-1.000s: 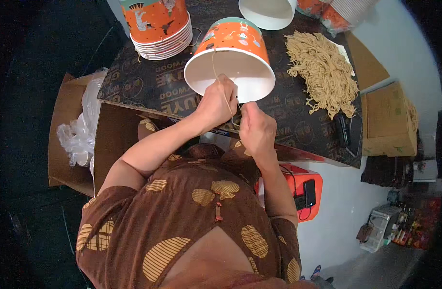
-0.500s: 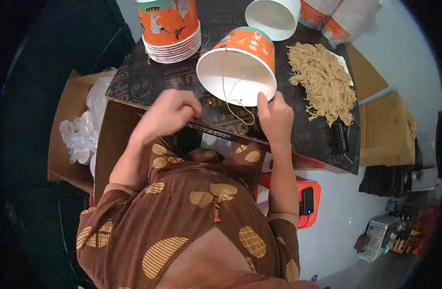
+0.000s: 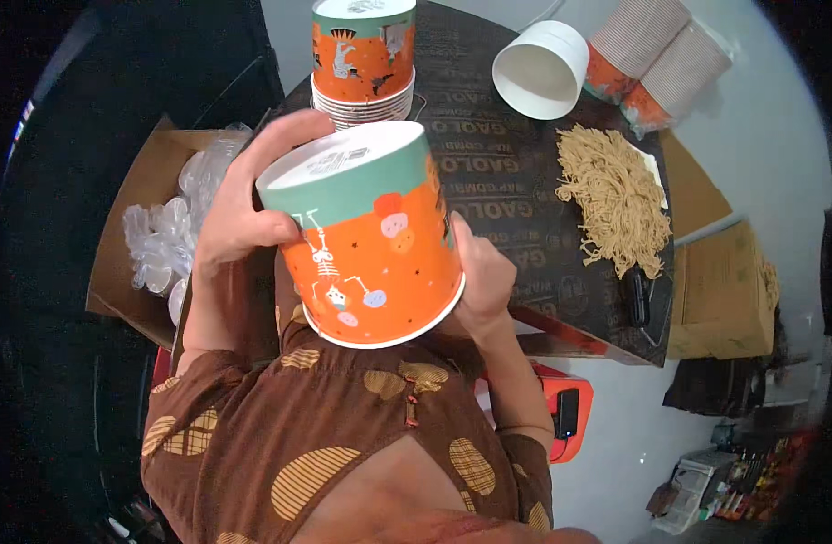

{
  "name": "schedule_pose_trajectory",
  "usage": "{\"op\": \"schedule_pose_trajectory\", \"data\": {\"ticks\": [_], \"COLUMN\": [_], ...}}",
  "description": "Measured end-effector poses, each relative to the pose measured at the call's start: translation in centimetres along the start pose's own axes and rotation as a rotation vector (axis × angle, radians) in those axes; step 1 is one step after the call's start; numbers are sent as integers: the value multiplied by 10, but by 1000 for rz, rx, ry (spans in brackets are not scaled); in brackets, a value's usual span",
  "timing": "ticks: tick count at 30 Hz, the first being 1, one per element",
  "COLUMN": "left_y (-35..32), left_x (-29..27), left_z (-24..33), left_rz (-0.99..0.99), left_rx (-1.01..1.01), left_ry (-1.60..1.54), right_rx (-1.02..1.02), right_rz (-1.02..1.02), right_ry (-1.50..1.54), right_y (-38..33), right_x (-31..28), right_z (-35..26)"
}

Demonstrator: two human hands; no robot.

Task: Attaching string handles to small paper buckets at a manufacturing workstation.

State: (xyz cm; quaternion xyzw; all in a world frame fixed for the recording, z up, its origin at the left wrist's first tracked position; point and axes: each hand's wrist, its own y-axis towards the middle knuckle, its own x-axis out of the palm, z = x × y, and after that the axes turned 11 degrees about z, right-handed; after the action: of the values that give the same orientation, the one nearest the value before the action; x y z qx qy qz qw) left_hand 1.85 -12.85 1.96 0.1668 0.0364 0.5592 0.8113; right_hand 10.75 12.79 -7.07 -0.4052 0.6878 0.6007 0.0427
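Both my hands hold an orange paper bucket (image 3: 370, 263) with a green band and a skeleton print. It is upside down and tilted, base up and rim toward me, in front of my chest. My left hand (image 3: 239, 204) grips it near the base, thumb on the green band and fingers at the far edge. My right hand (image 3: 484, 272) clasps its right side close to the rim. The inside of the bucket and any cord in it are hidden. Behind it stands a stack of matching upturned buckets (image 3: 366, 68).
A white bucket (image 3: 538, 77) lies on its side on the dark table (image 3: 488, 172). Tan cut cords (image 3: 615, 195) lie in a heap, a black-handled tool (image 3: 638, 299) below them. Bagged bucket stacks (image 3: 638, 45) stand far right. An open carton (image 3: 130, 213) with plastic-wrapped pieces is at left.
The bucket has come off the table toward me and turned, so its base now shows instead of its open mouth. My left hand, earlier apart from it, now grips it.
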Motion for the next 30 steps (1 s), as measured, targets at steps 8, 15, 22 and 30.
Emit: {"op": "schedule_pose_trajectory", "data": {"ticks": [8, 15, 22, 30], "left_y": [-26, -31, 6, 120], "left_x": [-7, -38, -111, -100], "left_z": [4, 15, 55, 98], "left_rz": [294, 185, 598, 610], "left_rx": [110, 146, 416, 743], "left_ry": [36, 62, 621, 574], "right_rx": [-145, -85, 189, 436], "right_rz": [163, 136, 122, 264], "right_ry": [158, 217, 116, -38], "right_y": [4, 8, 2, -45], "right_x": [24, 24, -16, -53], "right_z": [-13, -11, 25, 76]}}
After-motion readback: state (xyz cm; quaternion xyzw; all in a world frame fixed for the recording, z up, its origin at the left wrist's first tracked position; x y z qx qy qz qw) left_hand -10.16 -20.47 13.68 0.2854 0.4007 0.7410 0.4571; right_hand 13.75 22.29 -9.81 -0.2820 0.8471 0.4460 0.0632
